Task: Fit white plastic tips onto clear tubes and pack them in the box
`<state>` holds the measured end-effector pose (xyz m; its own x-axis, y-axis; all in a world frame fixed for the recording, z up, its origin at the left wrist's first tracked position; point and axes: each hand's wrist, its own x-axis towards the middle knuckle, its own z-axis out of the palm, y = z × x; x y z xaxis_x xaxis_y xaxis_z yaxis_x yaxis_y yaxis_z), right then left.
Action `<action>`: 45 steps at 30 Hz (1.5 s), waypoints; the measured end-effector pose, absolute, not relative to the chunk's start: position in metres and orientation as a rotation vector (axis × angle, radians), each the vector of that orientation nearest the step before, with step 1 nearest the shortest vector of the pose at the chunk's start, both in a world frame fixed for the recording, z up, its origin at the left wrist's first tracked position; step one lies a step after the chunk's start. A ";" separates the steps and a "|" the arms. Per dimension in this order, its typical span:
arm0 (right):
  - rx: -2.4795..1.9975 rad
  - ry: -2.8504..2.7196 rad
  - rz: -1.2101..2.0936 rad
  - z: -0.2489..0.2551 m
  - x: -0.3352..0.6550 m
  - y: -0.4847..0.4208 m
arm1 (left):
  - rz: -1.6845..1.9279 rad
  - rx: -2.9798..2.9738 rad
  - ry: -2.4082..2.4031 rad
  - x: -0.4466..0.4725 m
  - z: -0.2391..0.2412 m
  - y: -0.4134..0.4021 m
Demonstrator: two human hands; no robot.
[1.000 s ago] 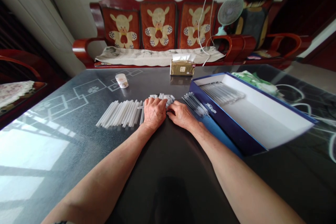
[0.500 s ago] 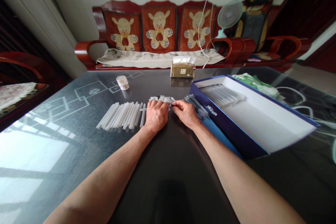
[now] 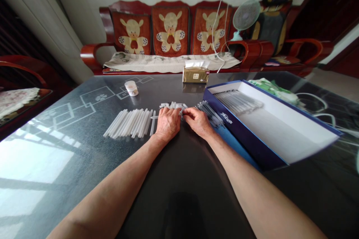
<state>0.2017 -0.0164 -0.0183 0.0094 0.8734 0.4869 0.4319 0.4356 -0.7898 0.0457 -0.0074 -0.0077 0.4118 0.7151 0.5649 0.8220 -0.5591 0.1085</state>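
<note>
My left hand (image 3: 167,124) lies knuckles up on the dark glass table, fingers curled over a thin white tube that pokes out to its left. My right hand (image 3: 198,121) is beside it, fingers pinched at a small heap of white caps (image 3: 174,105) just beyond both hands. A row of white tubes (image 3: 129,123) lies left of my left hand. A bundle of thin clear refills (image 3: 209,112) lies to the right of my right hand, against the blue box (image 3: 252,145).
The open blue box with a white inside holds more clear refills (image 3: 238,101) at its far end. A small white cup (image 3: 131,88) and a tissue box (image 3: 195,74) stand farther back. A red wooden bench (image 3: 171,33) and a fan (image 3: 245,15) are behind the table.
My right hand moved forward from beside my left hand's wrist to the heap of caps. The camera shifted slightly. My left hand stayed put.
</note>
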 end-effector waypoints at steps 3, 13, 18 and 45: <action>-1.165 -1.629 0.468 -0.017 0.201 -0.017 | -0.881 -2.491 -1.369 0.046 -0.009 -0.007; -1.125 -1.512 0.643 -0.018 0.202 -0.014 | -1.013 -2.489 -1.296 0.045 -0.014 -0.003; -1.123 -1.410 0.824 -0.019 0.202 -0.012 | -1.073 -2.473 -1.220 0.045 -0.017 0.000; -1.333 -1.514 0.777 0.005 0.204 -0.027 | -1.127 -2.496 -1.156 0.046 -0.015 -0.004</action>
<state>0.2038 -0.0274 0.0049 0.0355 0.9710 0.2366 0.3739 0.2067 -0.9041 0.0459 -0.0038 -0.0146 0.4142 0.5848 0.6974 0.7119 -0.6856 0.1520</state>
